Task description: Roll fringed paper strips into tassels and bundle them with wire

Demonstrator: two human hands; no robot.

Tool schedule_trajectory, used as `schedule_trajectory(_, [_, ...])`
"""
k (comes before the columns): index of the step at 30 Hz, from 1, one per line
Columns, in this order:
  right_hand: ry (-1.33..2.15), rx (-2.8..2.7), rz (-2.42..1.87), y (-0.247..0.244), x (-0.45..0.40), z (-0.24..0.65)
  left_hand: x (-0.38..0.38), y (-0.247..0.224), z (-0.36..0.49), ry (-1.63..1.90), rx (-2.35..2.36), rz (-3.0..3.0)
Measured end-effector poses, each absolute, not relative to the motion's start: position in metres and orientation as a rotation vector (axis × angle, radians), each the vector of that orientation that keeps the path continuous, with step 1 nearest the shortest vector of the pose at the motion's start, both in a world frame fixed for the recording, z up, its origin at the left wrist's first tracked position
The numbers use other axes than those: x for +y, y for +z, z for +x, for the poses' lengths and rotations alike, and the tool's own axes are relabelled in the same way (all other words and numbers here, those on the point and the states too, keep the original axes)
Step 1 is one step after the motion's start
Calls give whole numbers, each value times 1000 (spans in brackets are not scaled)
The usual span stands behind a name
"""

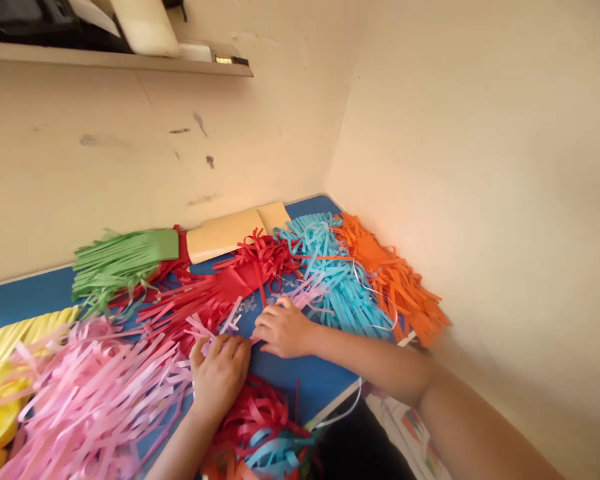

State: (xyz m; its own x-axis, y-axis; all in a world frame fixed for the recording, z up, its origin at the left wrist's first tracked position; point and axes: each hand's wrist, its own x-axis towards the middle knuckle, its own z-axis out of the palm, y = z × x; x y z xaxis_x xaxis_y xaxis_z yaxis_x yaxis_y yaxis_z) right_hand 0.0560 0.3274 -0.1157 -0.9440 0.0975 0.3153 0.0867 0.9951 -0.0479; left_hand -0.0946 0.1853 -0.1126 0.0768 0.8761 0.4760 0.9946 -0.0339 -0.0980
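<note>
My left hand (222, 368) and my right hand (283, 329) are side by side over the blue table, fingers curled down. Between them runs a narrow pink band of fringed tissue paper (307, 293), pinched in both hands. Its loose strips fan out beyond my right hand and behind my left fingers; my fingers hide the middle. Just behind lies a red paper fringe (237, 280). A light-blue fringe (325, 257) is beyond my right hand. To the left of my left hand spreads a large pink fringe pile (100, 393).
Green fringe (135, 257), yellow fringe (3, 407) and orange fringe (385, 267) lie around the blue table (280, 380). Folded yellow-tan paper (225, 233) rests at the back. White string (393, 303) crosses the right side. Walls border the table; a shelf (195, 65) hangs above.
</note>
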Motion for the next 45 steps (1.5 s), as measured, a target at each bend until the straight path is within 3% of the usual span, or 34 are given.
schedule_trajectory(5, [-2, -2835, -119, -128, 339, 70, 169, -129, -114, -468, -1753, -2077])
schedule_trajectory(12, [452, -2905, -429, -119, 360, 86, 155, -144, -129, -745, -2109, -2137])
schedule_trajectory(21, [633, -2864, -652, -118, 357, 74, 167, -127, -111, -610, -2390, -1894])
schedule_trajectory(29, [436, -2874, -650, -114, 349, 72, 172, -116, -107, -259, -2311, -1918])
schedule_trajectory(34, [99, -2864, -14, -117, 349, 77, 174, -109, -102, -254, -1916, -2194])
schedule_trajectory(38, [-66, -2842, -34, -125, 346, 69, 185, -106, -94, -336, -1932, -2159])
schedule_trajectory(45, [-61, -2905, -24, -119, 347, 65, 193, -108, -93, -396, -1967, -2115])
